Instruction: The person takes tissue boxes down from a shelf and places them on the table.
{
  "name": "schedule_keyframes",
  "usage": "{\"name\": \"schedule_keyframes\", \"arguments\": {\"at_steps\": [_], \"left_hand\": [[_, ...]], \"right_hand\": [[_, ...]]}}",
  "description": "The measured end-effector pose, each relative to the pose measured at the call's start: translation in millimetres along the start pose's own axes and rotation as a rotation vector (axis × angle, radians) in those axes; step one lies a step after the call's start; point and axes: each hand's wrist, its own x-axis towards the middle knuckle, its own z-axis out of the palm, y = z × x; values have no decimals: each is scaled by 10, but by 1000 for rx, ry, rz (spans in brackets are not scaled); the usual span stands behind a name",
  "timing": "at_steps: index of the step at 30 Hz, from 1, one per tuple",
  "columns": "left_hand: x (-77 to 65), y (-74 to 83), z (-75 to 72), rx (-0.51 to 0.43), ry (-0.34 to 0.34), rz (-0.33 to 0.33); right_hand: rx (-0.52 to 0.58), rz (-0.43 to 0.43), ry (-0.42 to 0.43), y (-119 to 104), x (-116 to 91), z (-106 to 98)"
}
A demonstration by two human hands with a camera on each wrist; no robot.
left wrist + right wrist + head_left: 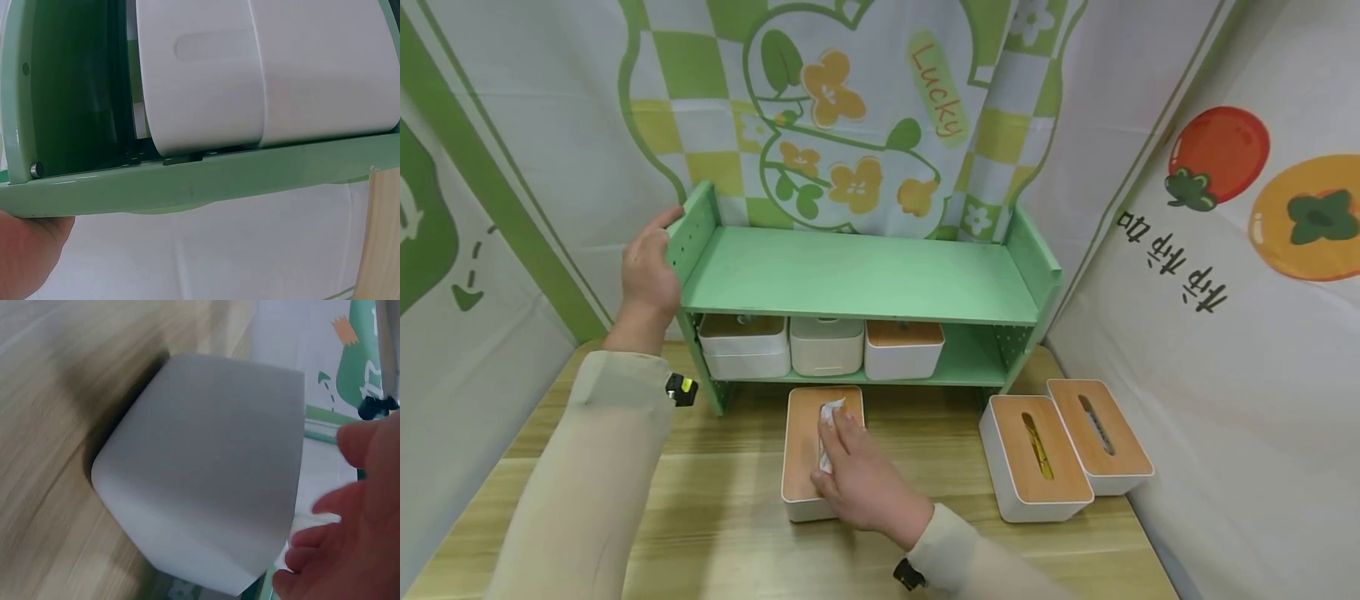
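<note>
My left hand (651, 271) rests against the outer face of the green shelf's (850, 275) left side panel, fingertips by its upper edge. In the left wrist view, part of that hand (28, 256) touches the panel. My right hand (872, 483) is over a white tissue box (801, 433) with a wood-coloured lid, fingers extended above the slot, where a white tissue (826, 458) sticks out. In the right wrist view, the right hand's fingers (337, 500) spread loosely along the lid side of the white box (206, 469).
On the shelf's lower level stand a white box (748, 358), a cream lidded box (827, 354) and a wood-lidded box (902, 358). Two more slotted boxes, one (1011, 450) with yellow inside and another (1120, 433), stand at the right of the wooden table (715, 517), near the fabric wall (1247, 433).
</note>
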Motion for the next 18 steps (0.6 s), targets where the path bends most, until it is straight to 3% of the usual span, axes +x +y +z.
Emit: {"name": "schedule_keyframes", "arguments": {"at_steps": [2, 7, 12, 18], "left_hand": [[0, -3, -7, -9, 0, -12], [-1, -12, -11, -9, 2, -15], [-2, -7, -4, 8, 7, 1], [-18, 4, -6, 18, 3, 3]], "right_hand": [[-100, -36, -43, -47, -4, 40], [-203, -31, -120, -83, -27, 78], [-228, -25, -148, -72, -85, 1], [-253, 48, -179, -161, -80, -148]]}}
